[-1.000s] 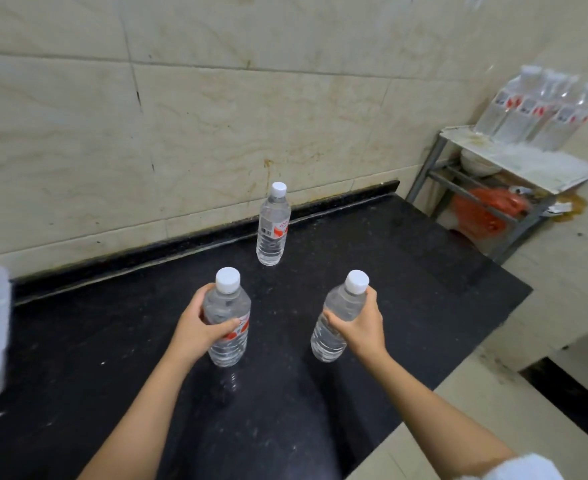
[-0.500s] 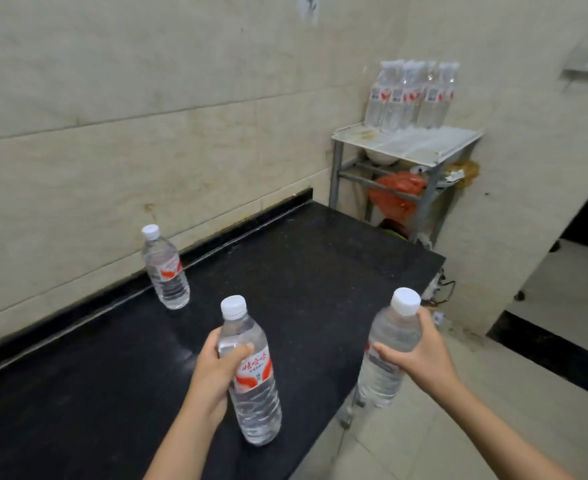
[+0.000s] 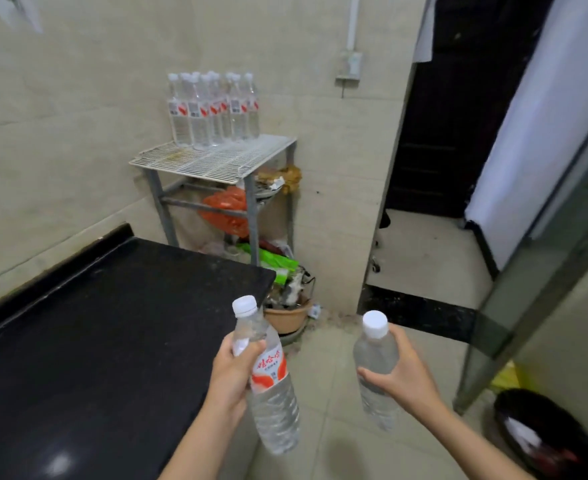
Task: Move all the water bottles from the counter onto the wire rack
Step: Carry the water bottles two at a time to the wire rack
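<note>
My left hand [image 3: 230, 375] grips a clear water bottle [image 3: 271, 393] with a white cap and red label, tilted, just past the right end of the black counter [image 3: 112, 327]. My right hand [image 3: 403, 375] holds a second clear water bottle [image 3: 375, 358] upright over the tiled floor. Ahead, in the corner, the wire rack [image 3: 216, 157] carries several water bottles [image 3: 212, 109] grouped at the back of its top shelf; the front of the shelf is bare. No bottle shows on the visible part of the counter.
Under the rack hang an orange bag [image 3: 225, 209] and clutter; a green packet [image 3: 275, 265] and a clay pot [image 3: 289, 315] sit on the floor beside the counter end. A dark doorway [image 3: 434, 133] and a glass door [image 3: 542, 271] stand right, with a black bin [image 3: 545, 434] at bottom right.
The view has swung right toward the rack. Both hands carried their bottles off the counter and now hold them past its right end. The third bottle on the counter has left the view.
</note>
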### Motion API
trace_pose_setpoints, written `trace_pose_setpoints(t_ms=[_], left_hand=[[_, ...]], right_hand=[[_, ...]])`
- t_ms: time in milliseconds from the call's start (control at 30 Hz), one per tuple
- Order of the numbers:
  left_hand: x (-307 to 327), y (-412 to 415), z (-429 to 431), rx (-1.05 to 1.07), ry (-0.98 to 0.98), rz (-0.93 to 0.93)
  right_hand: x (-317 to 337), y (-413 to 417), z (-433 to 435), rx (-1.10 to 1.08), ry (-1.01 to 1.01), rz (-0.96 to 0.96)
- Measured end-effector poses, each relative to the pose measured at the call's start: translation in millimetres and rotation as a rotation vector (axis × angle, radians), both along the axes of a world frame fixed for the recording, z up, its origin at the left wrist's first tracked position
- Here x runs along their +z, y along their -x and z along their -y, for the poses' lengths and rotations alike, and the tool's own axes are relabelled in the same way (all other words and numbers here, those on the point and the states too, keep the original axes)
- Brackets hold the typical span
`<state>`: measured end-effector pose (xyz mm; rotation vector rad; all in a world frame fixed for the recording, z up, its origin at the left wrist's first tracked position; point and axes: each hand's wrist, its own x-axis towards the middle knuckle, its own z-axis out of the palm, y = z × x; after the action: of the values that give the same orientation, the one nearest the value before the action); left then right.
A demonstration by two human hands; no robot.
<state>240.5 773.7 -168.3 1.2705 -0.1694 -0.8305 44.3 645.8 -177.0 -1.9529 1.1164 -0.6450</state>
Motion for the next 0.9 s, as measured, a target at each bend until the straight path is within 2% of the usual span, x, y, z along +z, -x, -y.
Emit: trace_pose_setpoints(t_ms=[167, 300, 500, 633, 900], left_hand=[[-2, -4, 59, -0.036, -0.027, 0.057], [-5, -27, 109, -0.027, 0.012, 0.114], [1, -98, 202, -0.001, 0.095, 0.286], [12, -142, 279, 0.019, 0.148, 0.285], [52, -180, 398, -0.011, 0.164, 0.38]], right_hand=[[-2, 9, 45, -0.104, -0.042, 0.073], [0, -8, 96, -0.08, -0.08, 0.082], [19, -81, 201, -0.032, -0.003, 0.039], [40, -139, 279, 0.036, 0.028, 0.007], [65, -188, 392, -0.022, 0.005, 0.181]])
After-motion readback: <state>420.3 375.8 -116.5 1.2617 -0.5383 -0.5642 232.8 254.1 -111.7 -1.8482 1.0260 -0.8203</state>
